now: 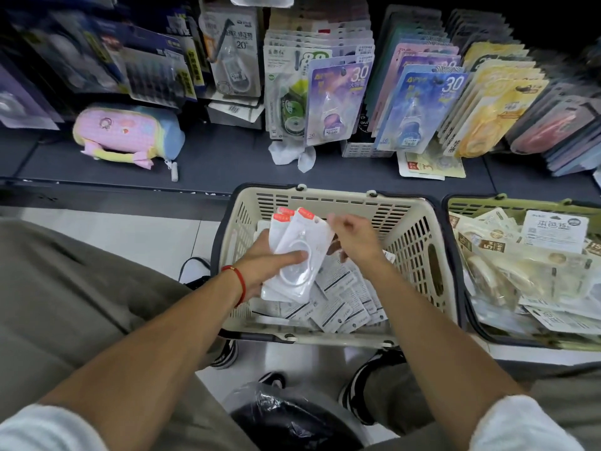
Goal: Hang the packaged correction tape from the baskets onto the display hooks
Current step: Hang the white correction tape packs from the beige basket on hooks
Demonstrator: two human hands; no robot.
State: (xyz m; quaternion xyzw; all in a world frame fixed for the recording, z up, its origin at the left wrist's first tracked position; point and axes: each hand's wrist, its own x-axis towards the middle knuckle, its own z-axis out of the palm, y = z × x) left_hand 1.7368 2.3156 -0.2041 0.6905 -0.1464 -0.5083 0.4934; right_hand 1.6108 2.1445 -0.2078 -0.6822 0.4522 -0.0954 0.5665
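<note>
Left hand (pixel 270 260): holds a small stack of white packs (pixel 299 255) over the cream basket (pixel 419 242), thumb across the top pack, fingers under the stack.
Right hand (pixel 353 237): hovers just beside the stack's upper right edge, fingers loosely curled; blurred, so I cannot tell if it pinches anything.
Left wrist: a red cord (pixel 239 281) around it.
Packs in hand: white cards with orange top tabs, a clear blister over a round white tape body; fanned slightly, tilted up toward the shelf.
Packs in basket (pixel 344 297): many more lie flat along the basket's near edge, printed backs up.
Second basket (pixel 520 206): green, touching the cream one's right side, heaped with yellowish packs.
Hooks display (pixel 338 92): above the shelf, rows of hung tape packs in green, purple, blue, yellow and dark colours.
Shelf (pixel 211 161): dark; a pastel pencil case (pixel 126 131) toward its left end, loose packs near its right end.
Floor: pale tiles; both baskets stand on it against the shelf's front edge.
</note>
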